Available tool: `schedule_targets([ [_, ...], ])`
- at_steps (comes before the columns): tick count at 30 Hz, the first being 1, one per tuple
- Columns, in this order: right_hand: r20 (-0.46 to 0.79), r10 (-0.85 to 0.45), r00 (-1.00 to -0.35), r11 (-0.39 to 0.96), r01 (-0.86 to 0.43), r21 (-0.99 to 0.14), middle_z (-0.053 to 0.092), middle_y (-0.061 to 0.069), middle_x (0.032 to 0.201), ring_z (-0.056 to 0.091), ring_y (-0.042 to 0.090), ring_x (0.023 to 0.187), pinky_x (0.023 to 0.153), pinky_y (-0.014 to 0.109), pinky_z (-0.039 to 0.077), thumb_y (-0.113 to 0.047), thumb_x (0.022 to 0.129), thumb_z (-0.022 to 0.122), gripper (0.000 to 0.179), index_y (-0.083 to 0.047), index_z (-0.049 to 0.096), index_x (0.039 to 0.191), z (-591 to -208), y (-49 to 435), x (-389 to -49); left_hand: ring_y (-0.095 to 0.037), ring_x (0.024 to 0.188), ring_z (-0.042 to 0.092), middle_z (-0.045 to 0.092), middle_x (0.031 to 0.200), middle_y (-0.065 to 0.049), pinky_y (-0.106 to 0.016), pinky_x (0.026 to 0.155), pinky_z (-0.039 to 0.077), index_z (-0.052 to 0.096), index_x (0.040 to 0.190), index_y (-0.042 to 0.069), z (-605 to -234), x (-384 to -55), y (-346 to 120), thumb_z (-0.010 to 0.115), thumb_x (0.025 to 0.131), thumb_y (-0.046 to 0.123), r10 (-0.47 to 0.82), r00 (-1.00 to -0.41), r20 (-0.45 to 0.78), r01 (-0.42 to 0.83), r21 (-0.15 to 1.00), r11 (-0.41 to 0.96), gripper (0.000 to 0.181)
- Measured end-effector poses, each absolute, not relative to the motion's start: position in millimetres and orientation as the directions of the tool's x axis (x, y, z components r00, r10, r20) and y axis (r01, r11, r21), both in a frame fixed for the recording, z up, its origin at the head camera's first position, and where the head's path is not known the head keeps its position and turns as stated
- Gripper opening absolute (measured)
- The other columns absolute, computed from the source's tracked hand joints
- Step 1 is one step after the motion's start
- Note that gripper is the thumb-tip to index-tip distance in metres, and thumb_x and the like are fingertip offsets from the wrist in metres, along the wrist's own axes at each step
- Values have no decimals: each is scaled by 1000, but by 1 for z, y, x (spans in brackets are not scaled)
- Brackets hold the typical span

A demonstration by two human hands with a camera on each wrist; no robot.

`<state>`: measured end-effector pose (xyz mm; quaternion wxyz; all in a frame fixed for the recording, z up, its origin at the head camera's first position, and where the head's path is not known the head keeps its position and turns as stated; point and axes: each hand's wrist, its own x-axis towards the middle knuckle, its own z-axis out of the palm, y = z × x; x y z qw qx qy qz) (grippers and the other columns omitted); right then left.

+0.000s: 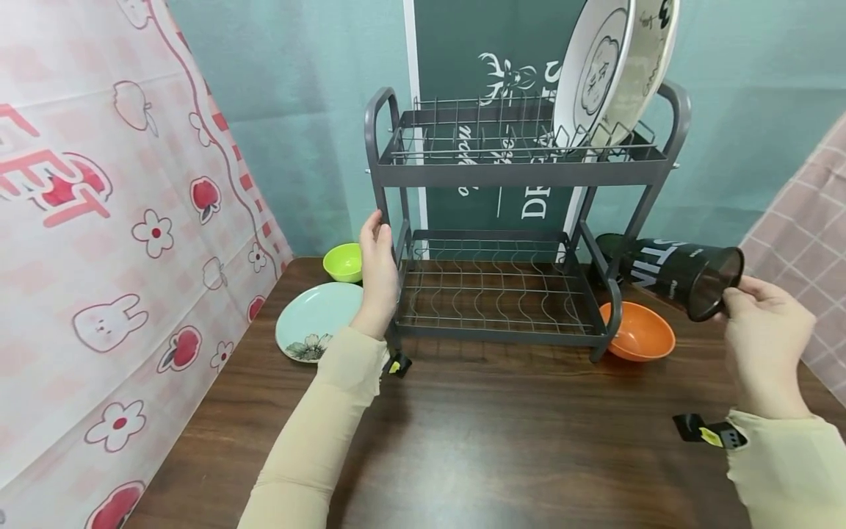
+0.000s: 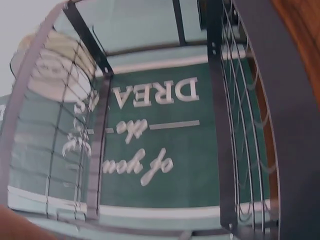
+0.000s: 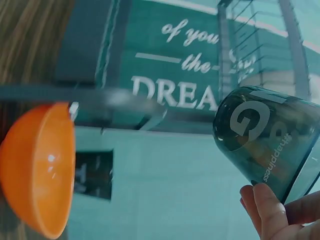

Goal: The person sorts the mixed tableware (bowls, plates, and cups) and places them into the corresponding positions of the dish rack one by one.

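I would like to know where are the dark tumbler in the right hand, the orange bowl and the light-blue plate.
Dark tumbler (image 1: 681,270): head view, on its side wall.
Orange bowl (image 1: 641,333): head view, on its inner surface.
Light-blue plate (image 1: 319,316): head view, on its plain upper face.

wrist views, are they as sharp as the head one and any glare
Head view: sharper, pale glare on the brown wooden table; left wrist view: hazy, dark grey metal rack blurred; right wrist view: soft, a white glint inside the round orange bowl, though "#happiness" reads on the dark translucent cup.
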<state>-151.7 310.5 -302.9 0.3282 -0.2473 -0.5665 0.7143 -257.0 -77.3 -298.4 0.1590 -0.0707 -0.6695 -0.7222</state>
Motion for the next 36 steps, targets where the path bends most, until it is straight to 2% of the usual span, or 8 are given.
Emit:
schedule_targets([
  [4,67,718,-693,-144,-241,-960,66,-6,56,54,3,40,39,13,39,6,84,49,28,-12,68,76,-299,292,-149,-16,140,17,13,151,-5,-37,113,22,30,139,12,-300,-244,-65,33,99,25,-105,-925,365,363,931,37,42],
  [8,159,675,-720,-98,-302,-948,69,-6,65,60,3,52,48,10,45,6,85,50,25,-9,70,84,-298,269,-149,-20,137,21,17,148,-10,-39,111,23,33,137,8,-304,-232,-49,36,97,24,83,-926,370,376,924,76,43],
  [12,337,622,-707,87,-366,-927,69,-11,73,64,-1,65,60,8,48,4,87,49,23,-7,69,93,-302,245,-150,-21,134,26,22,146,-8,-40,110,26,30,140,11,-309,-222,-34,37,98,30,303,-915,266,308,946,101,46],
  [17,515,537,-668,377,-356,-855,67,-19,88,64,-6,80,71,7,48,-3,91,50,24,-2,66,109,-308,220,-149,-20,138,26,24,148,-4,-42,111,25,28,142,16,-316,-210,-21,37,98,38,455,-882,127,207,969,131,50],
  [21,595,485,-641,455,-395,-798,66,-19,94,63,-6,79,69,6,47,-7,93,49,25,-4,66,111,-313,207,-149,-22,137,30,32,147,-8,-40,113,22,25,143,10,-318,-201,-12,35,99,37,549,-835,36,38,999,-7,53],
  [27,784,406,-471,591,-519,-618,64,-21,91,49,-7,63,57,7,35,2,89,51,23,2,68,106,-324,193,-151,-31,133,34,39,138,-20,-40,114,22,27,138,-2,-317,-190,1,30,100,29,631,-775,22,-143,967,-210,49],
  [32,880,344,-328,644,-599,-475,72,7,98,60,-7,83,72,8,41,7,87,52,23,3,69,102,-327,182,-152,-15,110,49,53,110,-3,-41,113,23,35,133,-3,-316,-184,4,29,100,32,671,-739,55,-203,932,-300,49],
  [36,922,286,-262,666,-637,-388,70,20,94,64,0,93,86,12,45,7,85,55,23,1,69,102,-330,176,-150,-7,100,51,51,105,4,-40,112,27,34,134,4,-314,-181,3,42,95,43,705,-705,85,-259,894,-366,56],
])
